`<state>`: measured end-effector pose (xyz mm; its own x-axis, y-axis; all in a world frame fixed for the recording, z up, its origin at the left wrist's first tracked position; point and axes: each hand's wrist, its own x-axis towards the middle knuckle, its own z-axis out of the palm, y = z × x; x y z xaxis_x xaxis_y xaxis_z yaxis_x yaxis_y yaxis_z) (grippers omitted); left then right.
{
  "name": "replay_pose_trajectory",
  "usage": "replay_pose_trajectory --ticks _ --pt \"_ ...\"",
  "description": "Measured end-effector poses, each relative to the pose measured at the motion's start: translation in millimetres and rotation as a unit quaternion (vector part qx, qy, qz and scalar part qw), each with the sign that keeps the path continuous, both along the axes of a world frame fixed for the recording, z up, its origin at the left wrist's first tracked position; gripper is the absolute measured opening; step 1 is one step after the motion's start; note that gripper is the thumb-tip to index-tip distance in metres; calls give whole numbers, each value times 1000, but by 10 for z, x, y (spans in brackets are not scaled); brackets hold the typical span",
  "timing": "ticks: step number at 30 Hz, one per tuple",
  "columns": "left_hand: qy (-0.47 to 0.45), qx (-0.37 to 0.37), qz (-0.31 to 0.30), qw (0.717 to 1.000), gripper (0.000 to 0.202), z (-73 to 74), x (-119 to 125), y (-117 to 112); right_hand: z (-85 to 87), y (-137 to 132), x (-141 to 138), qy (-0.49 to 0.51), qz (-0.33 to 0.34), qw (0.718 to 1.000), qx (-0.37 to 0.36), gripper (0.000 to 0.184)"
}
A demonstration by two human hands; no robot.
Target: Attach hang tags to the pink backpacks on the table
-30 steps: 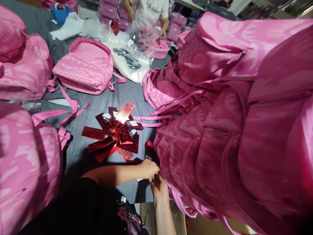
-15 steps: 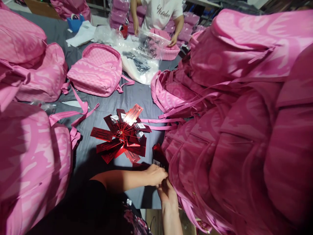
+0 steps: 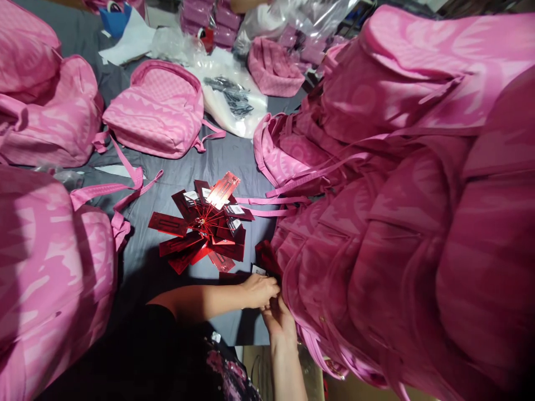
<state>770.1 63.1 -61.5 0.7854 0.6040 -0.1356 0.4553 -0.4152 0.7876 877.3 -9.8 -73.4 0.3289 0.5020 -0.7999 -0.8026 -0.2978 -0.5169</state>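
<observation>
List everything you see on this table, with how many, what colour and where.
backpack pile: many, pink, stacked at right
single backpack: one, pink, flat at upper middle
backpacks: several, pink, along left edge
hang tags: a fanned bunch, red, table centre
loose tag: one, red, by the pile's near edge
plastic bags: clear and white, far side
table cover: grey
left hand: at the pile's edge, fingers pinched
right hand: just below it, touching the left hand

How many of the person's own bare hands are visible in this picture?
2. The left hand and the right hand meet at the lower edge of the heap of pink fabric backpacks, beside a dark red shiny tag.
</observation>
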Motion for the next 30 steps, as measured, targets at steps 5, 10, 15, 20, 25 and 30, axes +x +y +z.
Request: replay_pose_trajectory --ticks 5,10,15,20,25,30 --pt "17 72 29 997 10 42 -12 -26 -27 -31 37 -29 44 999 1 15" --pt "17 86 -2 996 8 33 2 -23 59 25 6 -12 6 1000 -15 14" --pt "-21 50 93 994 14 135 -90 -46 133 -78 -169 -77 44 996 8 17" --pt "-144 58 459 875 23 61 -830 -32 286 -273 -600 -243 178 954 -14 34" --pt "-74 175 676 712 25 -164 -1686 196 506 532 -1203 -527 381 724 230 23" --pt "-49 210 633 743 39 -88 -1896 594 375 1478 -1684 -672 536 431 274 31"
